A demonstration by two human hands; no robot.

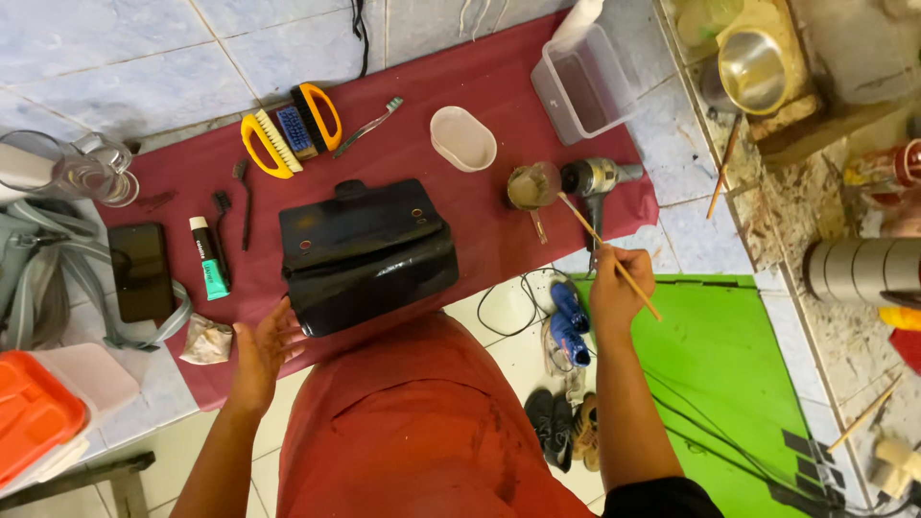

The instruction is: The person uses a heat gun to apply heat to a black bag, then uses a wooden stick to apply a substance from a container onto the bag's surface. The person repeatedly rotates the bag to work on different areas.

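Black bag [367, 251] | left hand [261, 353] beside | brushes [291, 132], tube [208, 257] (behind)

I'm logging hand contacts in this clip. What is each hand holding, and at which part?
The right hand pinches a thin wooden stick near its lower end. The left hand holds nothing; it is open beside the black leather bag.

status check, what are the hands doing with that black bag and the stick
Right hand grips thin wooden stick, tip toward small glass cup. Left hand open at black bag front edge. Nothing between them.
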